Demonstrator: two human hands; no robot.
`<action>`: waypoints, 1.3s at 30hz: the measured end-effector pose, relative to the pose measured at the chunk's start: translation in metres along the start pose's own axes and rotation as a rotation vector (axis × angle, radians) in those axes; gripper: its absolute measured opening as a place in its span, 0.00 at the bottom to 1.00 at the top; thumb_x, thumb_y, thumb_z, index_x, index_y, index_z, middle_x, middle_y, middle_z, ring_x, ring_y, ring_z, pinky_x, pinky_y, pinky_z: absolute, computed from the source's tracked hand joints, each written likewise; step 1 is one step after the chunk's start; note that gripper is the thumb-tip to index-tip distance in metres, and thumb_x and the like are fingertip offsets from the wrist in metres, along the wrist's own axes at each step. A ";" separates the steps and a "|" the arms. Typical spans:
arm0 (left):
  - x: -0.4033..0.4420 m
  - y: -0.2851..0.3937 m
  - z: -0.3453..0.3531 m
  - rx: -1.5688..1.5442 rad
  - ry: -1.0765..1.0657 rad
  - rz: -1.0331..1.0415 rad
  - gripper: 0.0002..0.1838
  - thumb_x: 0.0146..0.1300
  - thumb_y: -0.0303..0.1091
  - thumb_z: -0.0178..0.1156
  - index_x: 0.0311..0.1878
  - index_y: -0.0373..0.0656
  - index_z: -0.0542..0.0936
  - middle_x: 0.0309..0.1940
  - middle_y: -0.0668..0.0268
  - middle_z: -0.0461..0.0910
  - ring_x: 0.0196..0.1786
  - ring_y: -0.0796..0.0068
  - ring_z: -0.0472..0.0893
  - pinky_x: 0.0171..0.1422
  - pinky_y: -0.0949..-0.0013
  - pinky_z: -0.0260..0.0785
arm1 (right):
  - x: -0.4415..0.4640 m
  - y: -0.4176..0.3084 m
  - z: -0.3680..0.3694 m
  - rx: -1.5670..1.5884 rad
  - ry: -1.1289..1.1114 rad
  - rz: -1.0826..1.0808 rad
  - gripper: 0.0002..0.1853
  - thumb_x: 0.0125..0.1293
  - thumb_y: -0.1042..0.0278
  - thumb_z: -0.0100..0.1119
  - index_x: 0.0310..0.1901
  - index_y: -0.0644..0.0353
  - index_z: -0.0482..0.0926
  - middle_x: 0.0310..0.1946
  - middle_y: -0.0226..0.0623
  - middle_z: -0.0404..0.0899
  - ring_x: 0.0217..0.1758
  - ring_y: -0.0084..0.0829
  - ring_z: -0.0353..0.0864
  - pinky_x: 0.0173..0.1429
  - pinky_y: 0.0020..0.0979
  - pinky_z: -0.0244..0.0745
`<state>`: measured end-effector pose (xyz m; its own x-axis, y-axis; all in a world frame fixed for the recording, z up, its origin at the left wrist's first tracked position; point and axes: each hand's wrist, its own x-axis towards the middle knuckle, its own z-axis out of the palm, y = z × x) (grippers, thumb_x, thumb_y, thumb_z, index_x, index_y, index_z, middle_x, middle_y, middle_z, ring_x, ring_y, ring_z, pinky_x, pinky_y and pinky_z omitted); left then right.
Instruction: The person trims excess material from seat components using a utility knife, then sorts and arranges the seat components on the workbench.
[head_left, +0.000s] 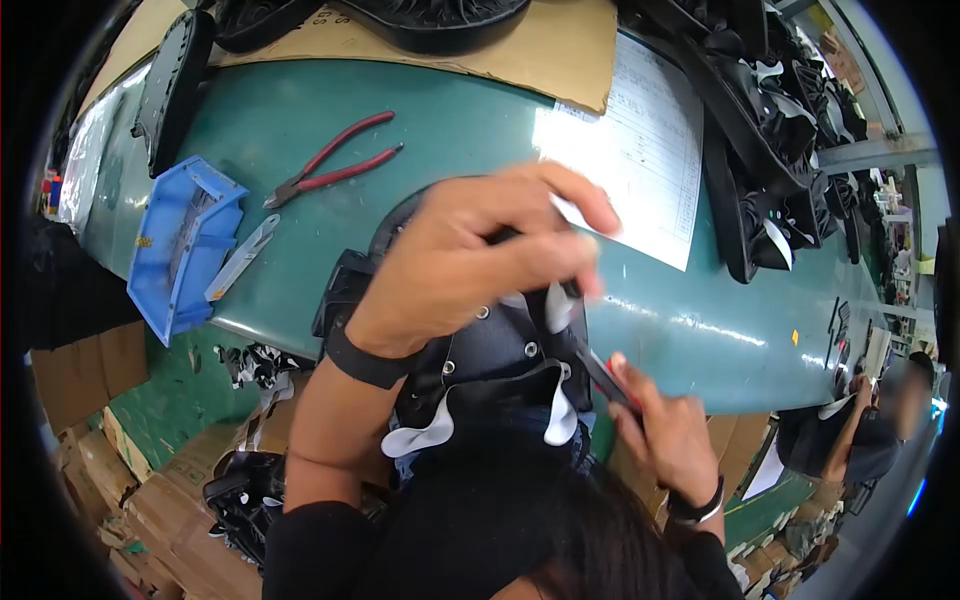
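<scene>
My left hand point(440, 265) is raised over a black leather piece point(475, 345) with round metal eyelets or rivets and white tabs. Its fingers are curled and slightly blurred, apparently round a dark strap whose blurred white tab point(559, 308) hangs just below them. Lower on the right, my right hand point(672, 440) is closed on a slim red-and-black tool point(608, 382) pointing up and left toward the leather piece's edge. Whether the tool's tip touches the piece I cannot tell. The leather piece lies at the table's near edge, against my body, partly hidden by my left arm.
Red-handled cutting pliers point(332, 165), a blue plastic bin point(180, 245) and a pale flat utility knife point(243, 258) lie left on the green table point(460, 105). A printed sheet point(640, 150) and stacked black pieces point(750, 160) are right. Another person point(850, 430) is far right.
</scene>
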<state>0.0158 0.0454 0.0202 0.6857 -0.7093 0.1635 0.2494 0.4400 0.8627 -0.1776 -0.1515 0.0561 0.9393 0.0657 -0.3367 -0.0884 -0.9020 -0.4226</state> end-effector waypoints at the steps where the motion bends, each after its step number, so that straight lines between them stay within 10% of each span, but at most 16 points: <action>1: 0.002 0.006 0.012 0.277 -0.035 -0.128 0.13 0.62 0.31 0.61 0.22 0.35 0.74 0.37 0.58 0.79 0.26 0.67 0.80 0.32 0.64 0.70 | 0.008 0.003 -0.004 -0.011 -0.030 0.015 0.30 0.61 0.65 0.63 0.65 0.53 0.69 0.44 0.45 0.81 0.45 0.50 0.78 0.51 0.42 0.69; 3: -0.013 0.000 0.024 1.426 -0.283 -0.106 0.13 0.58 0.36 0.63 0.24 0.38 0.77 0.26 0.61 0.78 0.27 0.65 0.78 0.31 0.63 0.68 | 0.027 0.001 -0.024 -0.077 -0.187 0.141 0.28 0.62 0.64 0.62 0.66 0.50 0.70 0.36 0.39 0.84 0.38 0.46 0.80 0.45 0.41 0.67; 7: -0.018 -0.025 0.025 1.548 -0.271 0.173 0.12 0.53 0.37 0.64 0.22 0.41 0.77 0.21 0.61 0.74 0.30 0.63 0.74 0.32 0.62 0.66 | 0.034 0.009 -0.024 -0.185 -0.078 -0.049 0.27 0.63 0.62 0.61 0.65 0.48 0.70 0.32 0.39 0.84 0.32 0.45 0.80 0.38 0.41 0.66; 13: -0.008 -0.019 0.000 0.143 0.169 -0.114 0.17 0.56 0.31 0.63 0.15 0.43 0.68 0.21 0.70 0.65 0.32 0.75 0.64 0.39 0.71 0.57 | -0.007 0.017 0.005 -0.016 0.034 -0.016 0.28 0.62 0.64 0.61 0.66 0.46 0.70 0.20 0.37 0.76 0.20 0.46 0.76 0.29 0.46 0.68; 17: -0.008 -0.011 0.016 -0.140 0.102 -0.269 0.13 0.57 0.29 0.61 0.19 0.45 0.71 0.27 0.65 0.75 0.35 0.76 0.75 0.32 0.67 0.65 | -0.007 0.012 0.011 -0.113 0.307 -0.146 0.30 0.61 0.65 0.62 0.67 0.46 0.70 0.22 0.39 0.76 0.21 0.44 0.77 0.27 0.43 0.67; 19: 0.000 -0.002 0.015 0.136 -0.032 -0.314 0.11 0.57 0.31 0.62 0.21 0.45 0.73 0.30 0.62 0.79 0.35 0.70 0.80 0.28 0.64 0.68 | 0.009 0.014 0.000 -0.138 0.132 -0.005 0.30 0.62 0.65 0.61 0.67 0.44 0.69 0.22 0.39 0.76 0.20 0.43 0.76 0.26 0.42 0.67; 22: 0.002 -0.007 0.027 1.490 -0.255 0.019 0.11 0.55 0.37 0.63 0.23 0.42 0.75 0.24 0.63 0.77 0.31 0.61 0.78 0.31 0.62 0.65 | 0.028 0.013 -0.013 -0.183 0.153 -0.017 0.29 0.63 0.65 0.61 0.67 0.44 0.69 0.20 0.39 0.75 0.19 0.44 0.75 0.25 0.42 0.66; 25: 0.012 -0.033 0.019 1.661 -0.278 0.314 0.14 0.55 0.39 0.64 0.20 0.42 0.75 0.19 0.64 0.73 0.30 0.59 0.76 0.31 0.61 0.63 | 0.041 0.014 -0.009 -0.145 0.179 -0.024 0.28 0.64 0.65 0.60 0.66 0.47 0.68 0.20 0.41 0.76 0.19 0.47 0.76 0.25 0.44 0.67; 29: 0.034 -0.036 0.005 0.751 -0.077 -0.348 0.18 0.58 0.33 0.63 0.15 0.39 0.71 0.15 0.66 0.65 0.24 0.78 0.67 0.31 0.72 0.55 | 0.049 0.006 0.025 0.154 0.317 0.051 0.26 0.67 0.67 0.57 0.66 0.56 0.64 0.25 0.48 0.81 0.23 0.53 0.78 0.29 0.49 0.70; 35: 0.037 -0.030 0.005 0.139 0.022 -0.348 0.18 0.62 0.30 0.60 0.18 0.40 0.67 0.21 0.77 0.60 0.26 0.87 0.58 0.33 0.76 0.50 | 0.056 -0.010 0.024 0.602 0.176 0.244 0.25 0.70 0.65 0.53 0.66 0.59 0.61 0.28 0.52 0.81 0.22 0.53 0.78 0.29 0.46 0.73; 39: 0.042 -0.012 0.005 0.213 0.000 -0.235 0.17 0.66 0.33 0.58 0.20 0.40 0.71 0.22 0.73 0.63 0.36 0.80 0.71 0.44 0.74 0.63 | 0.054 -0.013 0.012 0.731 -0.073 0.384 0.25 0.70 0.62 0.54 0.65 0.59 0.62 0.38 0.50 0.81 0.22 0.45 0.80 0.35 0.41 0.74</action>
<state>0.0381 0.0073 0.0190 0.6263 -0.7778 -0.0526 0.2523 0.1385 0.9577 -0.1295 -0.1308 0.0331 0.7781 -0.1397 -0.6124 -0.6154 -0.3641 -0.6990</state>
